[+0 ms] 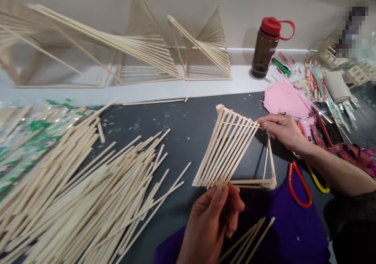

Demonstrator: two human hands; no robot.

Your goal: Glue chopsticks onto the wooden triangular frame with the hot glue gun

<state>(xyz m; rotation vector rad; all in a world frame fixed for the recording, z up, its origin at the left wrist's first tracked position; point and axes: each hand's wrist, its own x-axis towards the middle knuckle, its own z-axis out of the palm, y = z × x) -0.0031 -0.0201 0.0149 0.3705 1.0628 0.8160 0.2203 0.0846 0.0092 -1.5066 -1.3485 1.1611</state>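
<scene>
Between my two hands stands a small frame of thin wooden sticks (232, 150), with a row of slanted sticks side by side across one face. My left hand (210, 217) pinches its lower edge, thumb in front, near the end of the slanted row. At the upper right corner, my right hand (283, 131) grips the end of the last slanted stick between thumb and fingers. The frame's right side is an open triangle of sticks, without slats. Below it, several loose sticks (249, 240) lie on purple cloth (293, 225).
A large pile of loose sticks (96, 193) spreads at the left, beside wrapped chopsticks (32, 138). Finished stick structures (205, 56) stand along the wall. At the right are a dark bottle (264, 48), red-handled scissors (299, 185), a pink glue gun (307, 127) and a phone (327, 119).
</scene>
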